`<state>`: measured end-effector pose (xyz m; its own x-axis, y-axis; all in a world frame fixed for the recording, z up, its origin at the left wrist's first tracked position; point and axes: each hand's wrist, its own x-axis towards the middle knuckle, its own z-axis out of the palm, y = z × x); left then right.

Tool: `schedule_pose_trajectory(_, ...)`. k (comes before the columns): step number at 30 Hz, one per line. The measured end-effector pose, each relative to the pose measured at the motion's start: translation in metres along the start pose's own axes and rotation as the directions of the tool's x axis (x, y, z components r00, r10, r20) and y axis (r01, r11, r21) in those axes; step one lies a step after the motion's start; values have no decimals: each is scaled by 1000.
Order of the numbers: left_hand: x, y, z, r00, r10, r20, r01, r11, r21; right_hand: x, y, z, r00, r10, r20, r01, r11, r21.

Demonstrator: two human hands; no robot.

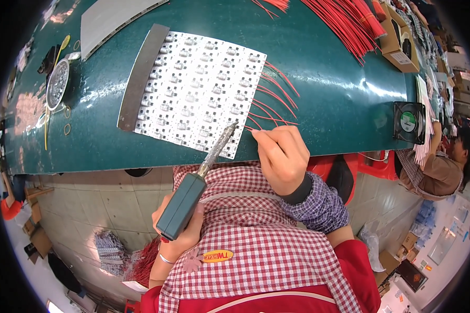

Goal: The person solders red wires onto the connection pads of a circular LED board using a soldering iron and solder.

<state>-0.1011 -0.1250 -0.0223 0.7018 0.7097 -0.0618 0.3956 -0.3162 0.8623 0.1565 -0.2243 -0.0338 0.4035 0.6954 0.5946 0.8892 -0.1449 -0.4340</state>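
Note:
A white circuit board panel (193, 88) with rows of small components lies on the green table, a dark grey strip (143, 78) along its left side. Several short red wires (277, 96) stick out from the panel's right edge. My left hand (185, 224) is closed round the dark handle of a soldering iron (214, 154), whose tip rests at or just above the panel's lower right part. With fingertips pinched, my right hand (282, 151) holds the end of a red wire (252, 124) beside that same edge.
Bundles of red wires (344, 26) lie at the far right by a cardboard box (400, 41). A small black fan (408, 122) stands at the table's right end. On the left is a metal bowl (58, 83); a pale panel (112, 21) lies behind. Another person (438, 161) sits at right.

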Motion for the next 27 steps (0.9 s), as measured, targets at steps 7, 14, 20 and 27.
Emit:
schedule_pose_trajectory(7,0,3,1,1000,-4,13,4,1000,-1,-3,-2,4,997,36,69,-40,998,46)
schedule_pose_trajectory(14,19,23,-1,998,51,42,-52,999,12,-2,-3,6,997,43,62,-45,998,34)
schedule_pose_trajectory(20,21,25,0,998,52,37,-52,999,6,-3,-4,6,997,36,70,-36,999,5)
schedule_pose_trajectory(27,0,-2,-1,997,43,63,-44,999,13,-3,-4,6,996,33,82,-32,999,-14)
